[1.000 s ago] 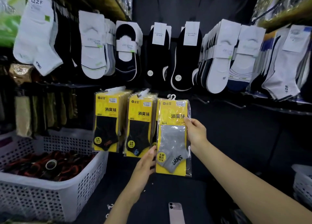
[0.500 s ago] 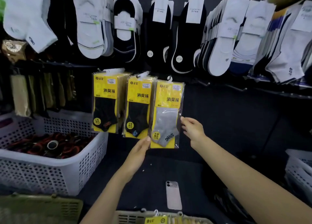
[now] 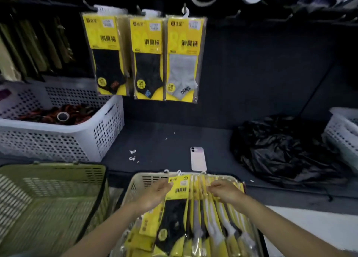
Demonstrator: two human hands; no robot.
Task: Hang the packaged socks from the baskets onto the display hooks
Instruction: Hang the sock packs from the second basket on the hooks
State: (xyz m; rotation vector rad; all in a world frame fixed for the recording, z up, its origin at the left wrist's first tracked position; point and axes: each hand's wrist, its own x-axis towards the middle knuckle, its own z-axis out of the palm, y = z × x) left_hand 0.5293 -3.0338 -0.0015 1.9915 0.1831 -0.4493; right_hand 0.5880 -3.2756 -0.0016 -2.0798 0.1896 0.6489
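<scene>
Head view: the beige basket [image 3: 139, 181] sits at the near edge of the table [image 3: 164, 125], filled with a row of packaged socks [image 3: 213, 218] standing on edge. My left hand [image 3: 155, 194] grips the top left corner of the front pack [image 3: 177, 208], the one with a black sock, fingers curled at its yellow card. My right hand [image 3: 224, 192] lies on the card tops further right in the row with fingers bent. The blur hides whether it pinches one, so I cannot tell.

Beyond the table's far edge three packs [image 3: 147, 57] hang side by side by their white hangers [image 3: 185, 11], on hooks too dark to make out. The grey-sock pack [image 3: 183, 59] is rightmost. A phone [image 3: 198, 159] lies on the table just past the basket's far rim, with loose clips [image 3: 132, 154] to its left.

I judge the step in hand is picking out the next pack. To do it well I should free one pack only, with my right hand keeping its neighbours down. I should lift it by the card near its hanger so the film does not crumple, keep the printed face toward me, and carry it up clear of the phone to the hanging black-sock packs.
</scene>
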